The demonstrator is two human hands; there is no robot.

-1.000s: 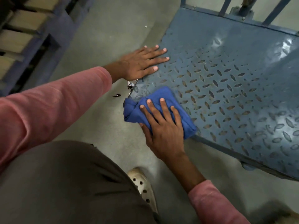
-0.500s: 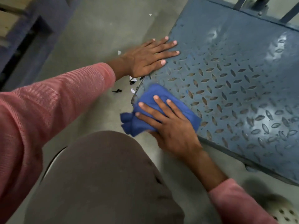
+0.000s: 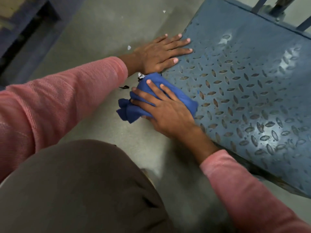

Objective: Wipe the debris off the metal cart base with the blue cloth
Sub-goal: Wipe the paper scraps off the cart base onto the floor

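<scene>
The metal cart base (image 3: 244,84) is a blue-grey tread plate filling the right of the view. A crumpled blue cloth (image 3: 183,98) lies on its near left corner, its left end hanging past the edge over the floor. My right hand (image 3: 166,111) presses flat on the cloth with fingers spread and nearly straight, pointing left. My left hand (image 3: 161,54) rests palm down with straight fingers on the plate's left edge, just beyond the cloth. Small black and white debris bits (image 3: 140,76) lie at the corner between the two hands.
A black scrap (image 3: 124,87) and white flecks (image 3: 129,47) lie on the grey concrete floor (image 3: 101,34) left of the cart. A dark blue rack (image 3: 28,31) stands at far left. Upright cart bars (image 3: 276,5) rise at the plate's far edge. My knee (image 3: 80,187) fills the lower left.
My right hand has slid the cloth leftward to the plate's corner, so its end now hangs off the edge. My left hand has stayed planted on the plate's edge.
</scene>
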